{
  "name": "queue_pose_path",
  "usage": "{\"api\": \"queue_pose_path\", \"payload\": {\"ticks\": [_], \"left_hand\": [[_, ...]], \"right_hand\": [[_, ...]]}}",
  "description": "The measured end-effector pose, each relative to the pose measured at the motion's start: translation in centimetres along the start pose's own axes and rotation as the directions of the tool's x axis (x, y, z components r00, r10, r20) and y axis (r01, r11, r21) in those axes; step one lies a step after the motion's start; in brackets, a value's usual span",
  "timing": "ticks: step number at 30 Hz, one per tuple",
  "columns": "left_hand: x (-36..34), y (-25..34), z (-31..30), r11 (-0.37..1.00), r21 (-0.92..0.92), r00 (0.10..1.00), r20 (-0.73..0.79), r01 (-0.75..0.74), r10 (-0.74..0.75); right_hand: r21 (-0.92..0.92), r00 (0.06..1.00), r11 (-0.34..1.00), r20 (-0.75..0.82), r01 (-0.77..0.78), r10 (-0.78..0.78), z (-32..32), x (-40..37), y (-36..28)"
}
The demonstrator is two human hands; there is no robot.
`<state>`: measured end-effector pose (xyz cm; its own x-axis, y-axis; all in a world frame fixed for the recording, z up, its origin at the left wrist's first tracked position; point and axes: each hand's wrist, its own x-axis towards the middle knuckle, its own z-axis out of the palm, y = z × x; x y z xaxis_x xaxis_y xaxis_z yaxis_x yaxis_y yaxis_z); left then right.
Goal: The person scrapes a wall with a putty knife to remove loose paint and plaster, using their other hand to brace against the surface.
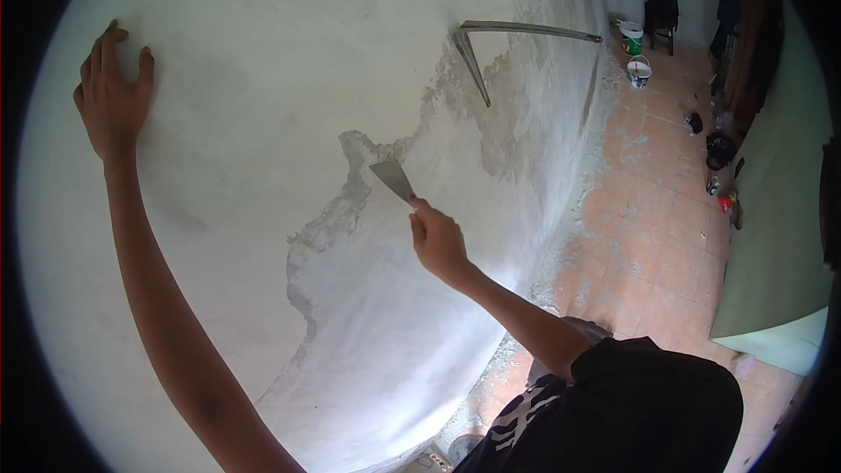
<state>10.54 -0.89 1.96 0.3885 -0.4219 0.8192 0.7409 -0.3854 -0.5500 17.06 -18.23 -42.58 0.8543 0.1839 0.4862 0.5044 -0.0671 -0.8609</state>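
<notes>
A pale wall (236,79) fills the left and middle of the view, with a rough grey patch (337,210) where the surface layer is gone. My right hand (441,243) is closed round the handle of a putty knife (392,177). The handle is mostly hidden in my fingers, and the flat blade points up and left, its edge at the lower side of the patch's upper part. At the upper left, my left hand (114,92) rests on the wall with its fingers spread and nothing in it.
An angled metal bracket (534,31) juts from the wall at the upper middle. Two buckets (631,39) (639,73) stand on the tiled floor (648,210) beyond, near a dark chair (663,13). Small dark items and a pale green panel (780,236) are at the right.
</notes>
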Motion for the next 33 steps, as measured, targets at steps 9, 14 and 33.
{"api": "queue_pose_path", "payload": {"ticks": [9, 14, 33], "left_hand": [[-0.1, 0.0, -0.2, 1.000, 0.013, 1.000, 0.015, 0.001, -0.001], [-0.1, 0.1, -0.4, 1.000, -0.006, 1.000, 0.010, -0.004, 0.005], [0.0, 0.1, -0.5, 1.000, 0.012, 1.000, 0.025, 0.006, -0.006]], "right_hand": [[-0.033, 1.000, 0.999, -0.014, 0.017, -0.017, -0.8, 0.6, -0.6], [0.000, 0.998, 0.998, 0.006, -0.063, 0.063, 0.1, 0.7, -0.2], [-0.076, 1.000, 0.997, 0.019, 0.008, -0.007, -0.8, 1.4, 1.4]]}}
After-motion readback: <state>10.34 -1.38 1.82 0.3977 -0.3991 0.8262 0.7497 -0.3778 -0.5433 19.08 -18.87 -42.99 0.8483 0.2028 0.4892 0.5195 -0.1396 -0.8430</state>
